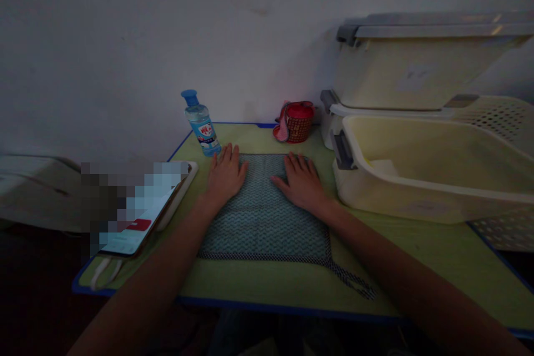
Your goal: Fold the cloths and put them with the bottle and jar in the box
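- Blue-grey dishcloth [262, 228]: flat, zigzag-textured, faintly creased, black-and-white checked edging [267, 257].
- Its hanging loop [345, 274]: four o'clock.
- Left hand [225, 173], ten o'clock; right hand [303, 181], two: palms down, fingers spread.

Could slip straight up the middle, between the left hand [226, 175] and right hand [303, 181], low over the flat blue mesh cloth [261, 211]. Decent gap at the back too, between the blue-capped bottle [204, 130] and little red woven basket [299, 123]. Super tight between left fingertips and bottle base, though, and only a sliver from that basket to the stacked lidded bins [387, 78]. Right side mostly walled off by the big cream tub [396, 192], left by the lit phone [125, 239]. Fine along the green tabletop's [258, 283] front edge between both forearms [387, 256], just mind the checkered loop [354, 281].
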`<state>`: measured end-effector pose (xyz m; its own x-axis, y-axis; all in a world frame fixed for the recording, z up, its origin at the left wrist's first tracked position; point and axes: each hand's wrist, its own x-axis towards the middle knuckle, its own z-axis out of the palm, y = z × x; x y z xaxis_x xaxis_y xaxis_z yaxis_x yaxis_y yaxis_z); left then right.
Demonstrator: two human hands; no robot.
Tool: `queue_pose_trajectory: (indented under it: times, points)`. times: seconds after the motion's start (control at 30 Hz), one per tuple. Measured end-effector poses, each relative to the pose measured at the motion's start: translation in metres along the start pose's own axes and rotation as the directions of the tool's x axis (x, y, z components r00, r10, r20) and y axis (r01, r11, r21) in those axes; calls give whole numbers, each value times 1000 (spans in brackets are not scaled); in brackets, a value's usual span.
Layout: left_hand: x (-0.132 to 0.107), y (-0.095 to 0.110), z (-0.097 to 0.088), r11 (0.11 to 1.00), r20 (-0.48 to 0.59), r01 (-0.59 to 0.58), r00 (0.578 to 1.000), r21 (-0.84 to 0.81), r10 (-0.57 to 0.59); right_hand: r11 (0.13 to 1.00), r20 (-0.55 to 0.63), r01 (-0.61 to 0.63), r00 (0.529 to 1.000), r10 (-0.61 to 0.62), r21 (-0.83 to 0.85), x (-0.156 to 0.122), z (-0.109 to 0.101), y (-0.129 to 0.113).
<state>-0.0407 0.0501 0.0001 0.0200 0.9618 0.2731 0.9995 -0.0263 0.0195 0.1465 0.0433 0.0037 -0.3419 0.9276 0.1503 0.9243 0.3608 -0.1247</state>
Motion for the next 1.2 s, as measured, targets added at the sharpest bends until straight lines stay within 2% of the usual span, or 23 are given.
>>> queue_pose_trajectory:
  times: [0.07,0.13,0.23,0.3,0.4,0.5,1.0,1.13,1.2]
  points:
    - [-4,9,-6,999,-52,-51,997,-1,51,998,-60,56,997,-54,21,-3,-1,-5]
    - [-10,20,-9,990,-55,-138,989,-17,137,990,-92,133,987,-128,46,-6,-1,-11]
    - [-18,33,-7,959,36,-271,961,-86,275,974,-53,222,974,-219,54,-9,2,-18]
    - [-22,36,-5,944,115,-305,941,-122,319,972,-4,229,973,-229,45,-9,6,-18]
    - [-22,35,-4,949,183,-286,934,-130,306,977,49,210,976,-212,40,-8,8,-15]
    - [-20,32,-6,957,204,-259,937,-129,282,978,72,205,975,-208,44,-7,8,-11]
    - [-19,33,-4,979,185,-188,962,-82,200,986,60,158,985,-162,57,-7,6,0]
    - [-22,39,-13,976,168,-201,963,-80,212,988,62,142,987,-146,51,-9,-1,-7]
    - [-28,40,-21,962,152,-259,951,-84,269,990,52,123,991,-127,63,-14,-6,-15]
